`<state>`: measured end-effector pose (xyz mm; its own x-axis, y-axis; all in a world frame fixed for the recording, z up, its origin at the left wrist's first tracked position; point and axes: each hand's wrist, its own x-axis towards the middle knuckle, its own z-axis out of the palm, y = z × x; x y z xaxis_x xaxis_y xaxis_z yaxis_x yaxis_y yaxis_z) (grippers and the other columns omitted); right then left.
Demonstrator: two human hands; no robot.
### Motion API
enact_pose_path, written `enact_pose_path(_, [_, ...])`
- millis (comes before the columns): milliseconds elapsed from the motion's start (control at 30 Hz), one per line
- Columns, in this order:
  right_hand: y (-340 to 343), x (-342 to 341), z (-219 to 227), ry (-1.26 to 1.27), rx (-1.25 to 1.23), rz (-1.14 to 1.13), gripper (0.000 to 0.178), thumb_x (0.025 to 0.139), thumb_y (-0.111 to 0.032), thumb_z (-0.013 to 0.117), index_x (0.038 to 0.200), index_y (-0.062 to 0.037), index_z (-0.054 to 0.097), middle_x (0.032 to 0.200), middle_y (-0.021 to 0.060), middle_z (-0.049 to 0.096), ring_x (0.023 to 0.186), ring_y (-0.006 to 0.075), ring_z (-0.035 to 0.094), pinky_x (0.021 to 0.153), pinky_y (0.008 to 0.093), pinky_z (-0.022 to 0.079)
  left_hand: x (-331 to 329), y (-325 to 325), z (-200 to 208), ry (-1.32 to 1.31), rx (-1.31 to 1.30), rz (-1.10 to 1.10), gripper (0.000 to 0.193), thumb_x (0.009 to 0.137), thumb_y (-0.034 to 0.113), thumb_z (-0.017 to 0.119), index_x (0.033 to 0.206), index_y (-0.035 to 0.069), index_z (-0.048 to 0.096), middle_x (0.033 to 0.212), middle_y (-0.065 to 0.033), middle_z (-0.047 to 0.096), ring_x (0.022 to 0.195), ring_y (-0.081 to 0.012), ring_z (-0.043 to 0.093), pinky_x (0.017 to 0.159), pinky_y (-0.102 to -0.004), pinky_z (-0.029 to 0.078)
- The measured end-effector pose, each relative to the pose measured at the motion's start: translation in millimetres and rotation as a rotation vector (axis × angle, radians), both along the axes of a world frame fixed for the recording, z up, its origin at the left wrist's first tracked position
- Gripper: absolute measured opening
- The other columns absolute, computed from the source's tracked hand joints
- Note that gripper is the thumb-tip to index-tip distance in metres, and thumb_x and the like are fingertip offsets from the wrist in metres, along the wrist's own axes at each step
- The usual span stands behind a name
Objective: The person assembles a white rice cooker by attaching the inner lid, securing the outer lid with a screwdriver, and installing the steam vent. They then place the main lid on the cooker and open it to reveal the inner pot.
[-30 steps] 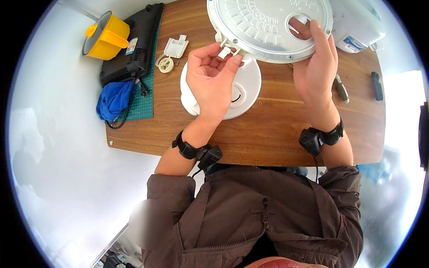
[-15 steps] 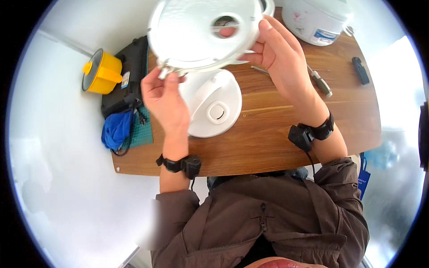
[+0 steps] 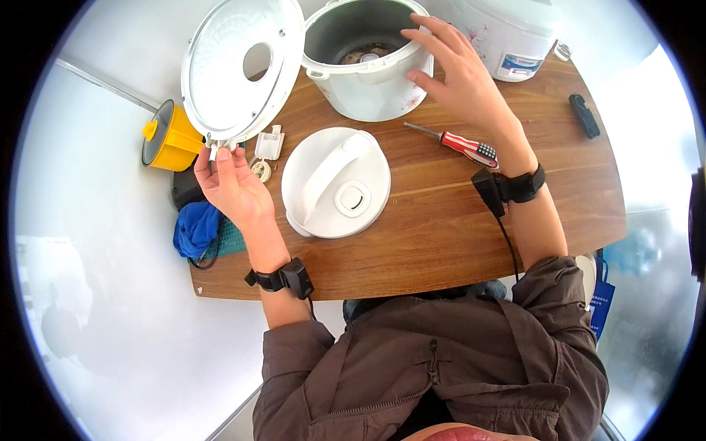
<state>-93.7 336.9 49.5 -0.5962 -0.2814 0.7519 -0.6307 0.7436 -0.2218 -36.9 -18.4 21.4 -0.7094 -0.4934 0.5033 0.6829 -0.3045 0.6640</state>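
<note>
Tilted up at the far left, a round white rice cooker lid liner (image 3: 220, 84) with a hole in its middle is pinched at its lower edge by my left hand (image 3: 235, 184). My right hand (image 3: 467, 84) has its fingers spread at the right rim of the rice cooker body (image 3: 368, 95); whether they touch the rim is unclear. Grey walls and a brownish bottom show inside the open cooker. Between my forearms lies a white outer lid (image 3: 316, 151) with an arched handle. A red-handled screwdriver (image 3: 463, 147) rests below my right hand.
Two small white plastic parts, a flap (image 3: 270, 143) and a round piece (image 3: 261, 170), lie near my left hand. A yellow pot (image 3: 184, 140) and blue cloth (image 3: 197, 229) sit left. Another rice cooker (image 3: 485, 37) stands back right, and a black clip-like object (image 3: 585, 115) lies right.
My right hand has let go of the lid liner. My left hand has carried it leftward, uncovering the cooker body to view. The screwdriver and small white parts now show too.
</note>
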Motion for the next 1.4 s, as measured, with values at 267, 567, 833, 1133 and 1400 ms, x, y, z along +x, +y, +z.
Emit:
enact_pose_path(267, [-12,0,-8,0.181,0.121,-0.145,0.028,0.095,-0.028,0.072,0.121,-0.0164,0.068,0.123,0.0016,0.067,0.128,0.0265,0.057,0.111,0.0514,0.041,0,3,0,0.011,0.008,-0.022,0.032,0.097,0.000,0.068,0.126,0.000,0.054,0.121,-0.0141,0.067,0.103,-0.0195,0.068,0.092,-0.0312,0.058])
enact_pose_path(567, [-68,32,-3,0.117,0.017,-0.034,0.039,0.080,-0.029,0.082,0.116,-0.0183,0.070,0.103,-0.0009,0.060,0.103,0.0223,0.056,0.096,0.0456,0.037,-4,6,-2,-0.012,0.025,-0.009,0.031,0.098,0.001,0.067,0.126,0.000,0.054,0.120,-0.0137,0.067,0.102,-0.0190,0.067,0.092,-0.0304,0.057])
enact_pose_path(833, [15,8,29,-0.042,0.321,0.086,0.045,0.085,-0.032,0.080,0.126,-0.0162,0.069,0.116,0.0049,0.069,0.118,0.0231,0.061,0.117,0.0503,0.032,1,7,2,-0.012,0.079,-0.042,0.030,0.099,0.002,0.066,0.127,0.000,0.054,0.120,-0.0133,0.066,0.101,-0.0183,0.066,0.093,-0.0305,0.056])
enact_pose_path(1133, [-95,20,19,-0.107,0.396,-0.173,0.043,0.088,-0.039,0.074,0.111,-0.0039,0.071,0.091,0.0055,0.069,0.097,0.0242,0.064,0.089,0.0383,0.046,8,14,13,-0.021,0.097,-0.055,0.034,0.097,0.001,0.067,0.127,0.002,0.051,0.116,-0.0115,0.065,0.101,-0.0175,0.065,0.090,-0.0298,0.056])
enact_pose_path(1400, [-100,22,25,0.168,0.094,0.093,0.050,0.087,-0.038,0.076,0.125,-0.0074,0.064,0.116,0.0139,0.067,0.109,0.0332,0.063,0.105,0.0469,0.044,11,16,12,-0.006,0.117,-0.099,0.028,0.099,0.004,0.067,0.123,0.000,0.054,0.114,-0.0103,0.067,0.100,-0.0171,0.065,0.090,-0.0268,0.057])
